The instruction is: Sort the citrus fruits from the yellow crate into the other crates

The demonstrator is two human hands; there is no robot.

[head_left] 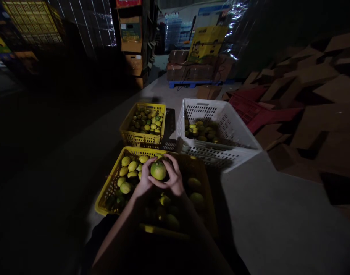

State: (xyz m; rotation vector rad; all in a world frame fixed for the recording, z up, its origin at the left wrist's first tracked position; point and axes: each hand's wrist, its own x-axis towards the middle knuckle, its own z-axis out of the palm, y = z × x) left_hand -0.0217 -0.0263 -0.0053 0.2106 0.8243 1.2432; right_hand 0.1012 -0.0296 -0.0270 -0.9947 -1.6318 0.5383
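Over the near yellow crate point(106, 191) on the floor:
Fruit: round yellow-green citrus point(158, 170), smooth.
Hands: left hand point(144, 179) and right hand point(175, 176) both grip it.
Around: second yellow crate point(142, 138), white crate point(220, 152) beyond.

One head-worn view looks forward and down, close over the yellow crate point(106, 191).
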